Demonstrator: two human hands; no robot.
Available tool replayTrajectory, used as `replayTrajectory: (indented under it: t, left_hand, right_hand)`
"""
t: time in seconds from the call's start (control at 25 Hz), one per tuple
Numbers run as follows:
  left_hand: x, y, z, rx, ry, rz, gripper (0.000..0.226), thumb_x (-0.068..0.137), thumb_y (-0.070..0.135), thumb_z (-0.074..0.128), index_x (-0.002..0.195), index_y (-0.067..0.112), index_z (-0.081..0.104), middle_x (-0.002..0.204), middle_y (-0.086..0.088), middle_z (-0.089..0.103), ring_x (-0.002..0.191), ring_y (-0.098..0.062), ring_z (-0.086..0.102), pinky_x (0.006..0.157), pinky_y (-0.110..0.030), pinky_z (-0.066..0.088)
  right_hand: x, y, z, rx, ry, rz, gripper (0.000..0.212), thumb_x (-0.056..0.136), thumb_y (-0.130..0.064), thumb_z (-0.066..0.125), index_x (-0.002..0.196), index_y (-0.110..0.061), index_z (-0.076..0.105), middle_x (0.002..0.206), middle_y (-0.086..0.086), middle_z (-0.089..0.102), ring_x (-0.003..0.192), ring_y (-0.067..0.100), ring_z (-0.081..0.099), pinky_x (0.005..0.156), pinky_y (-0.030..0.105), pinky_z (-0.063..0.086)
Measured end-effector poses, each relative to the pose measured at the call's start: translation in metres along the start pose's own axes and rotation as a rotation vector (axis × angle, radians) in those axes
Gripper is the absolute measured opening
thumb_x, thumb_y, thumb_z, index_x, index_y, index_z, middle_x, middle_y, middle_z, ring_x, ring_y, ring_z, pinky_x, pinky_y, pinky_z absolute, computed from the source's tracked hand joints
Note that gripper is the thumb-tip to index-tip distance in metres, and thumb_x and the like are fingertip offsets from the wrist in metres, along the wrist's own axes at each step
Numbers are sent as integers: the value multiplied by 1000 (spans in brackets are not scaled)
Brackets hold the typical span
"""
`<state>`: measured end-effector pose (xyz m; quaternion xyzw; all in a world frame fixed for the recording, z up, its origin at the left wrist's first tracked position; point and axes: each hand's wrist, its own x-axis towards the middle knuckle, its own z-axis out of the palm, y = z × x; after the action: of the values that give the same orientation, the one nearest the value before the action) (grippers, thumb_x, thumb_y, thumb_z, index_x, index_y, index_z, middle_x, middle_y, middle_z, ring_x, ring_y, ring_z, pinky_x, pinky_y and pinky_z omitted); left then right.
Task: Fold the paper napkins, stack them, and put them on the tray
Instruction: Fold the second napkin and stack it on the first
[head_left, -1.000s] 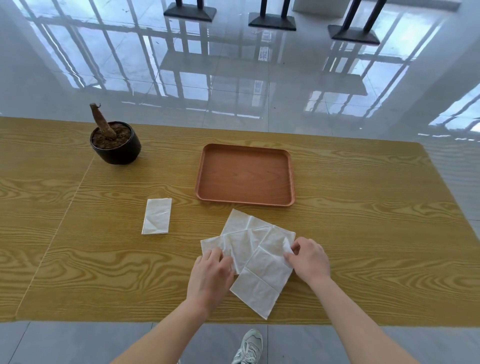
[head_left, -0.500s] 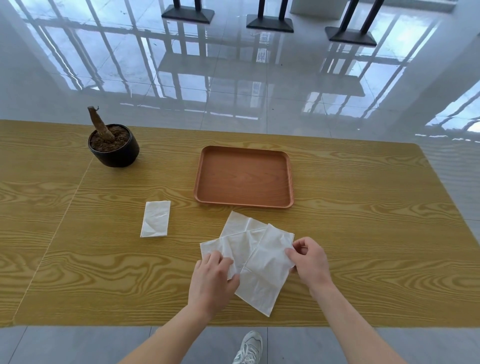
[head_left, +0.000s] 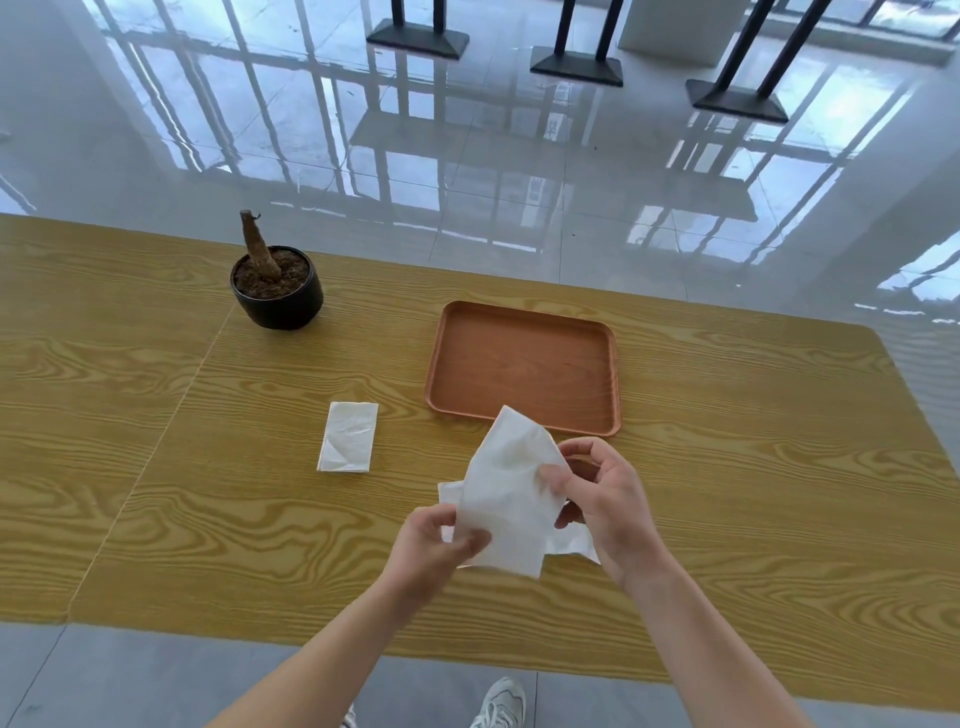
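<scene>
Pinching a napkin (head_left: 506, 499) above the table (head_left: 156, 519), just near of the tray (head_left: 519, 422): near-left corner between left hand (head_left: 434, 551) thumb and curled fingers, right edge in right hand (head_left: 605, 504) fingertips. Loose napkins (head_left: 571, 545) underneath; folded napkin (head_left: 348, 437) left.

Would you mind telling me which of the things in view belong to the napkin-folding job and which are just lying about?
Part of the job:
- held napkin, pinched by the left hand and right hand
- folded napkin on the table
- loose napkins beneath the hands
- tray, nothing on it yet

Just lying about:
- plant pot
</scene>
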<state>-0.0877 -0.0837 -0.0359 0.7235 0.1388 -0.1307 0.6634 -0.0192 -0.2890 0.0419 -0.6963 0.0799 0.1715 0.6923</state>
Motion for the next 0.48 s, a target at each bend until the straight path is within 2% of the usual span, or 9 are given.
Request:
replayTrajectory:
  t: [0.08,0.2,0.32,0.36,0.4,0.48]
  left_hand:
    - [-6,-2,-23,-90,70,-77,7,83,14,81,90,16,80,88,-1,79,83,-20,74,75,-31,58]
    - [-12,-9,-66,-86,237,-168,8,82,9,79,81,4,73,72,-5,70,68,-22,63,64,-37,50]
    - [-14,-14,-103,-59,372,-250,6,81,3,75,84,8,76,75,-4,76,74,-26,73,62,-31,55]
    - [-13,-16,-112,-31,393,-273,9,81,4,75,84,12,76,77,-2,78,77,-25,75,61,-30,57]
    - [-12,-18,-120,17,402,-294,10,81,6,76,85,15,76,79,-1,78,79,-23,75,63,-32,59]
    - [-7,-24,-132,153,397,-319,9,82,12,75,85,20,74,80,2,77,78,-20,74,70,-40,62]
  right_hand:
    - [8,10,14,-6,10,62,27,86,-8,77,110,-17,66,93,6,79,75,18,72,51,27,53]
    - [15,37,45,-148,16,152,27,88,-2,72,109,-18,68,89,1,80,77,15,73,52,27,54]
    - [14,67,75,-326,40,212,8,85,-4,73,90,-6,67,78,8,70,70,19,66,52,31,57]
    - [12,75,83,-374,42,227,9,86,-6,73,87,-3,64,78,11,68,69,21,67,52,32,57]
    - [10,81,91,-415,39,241,11,87,-10,73,86,-3,64,80,14,70,68,22,70,52,34,59]
    - [6,88,102,-511,39,249,13,88,-20,73,84,-10,66,79,8,73,65,20,74,60,42,61]
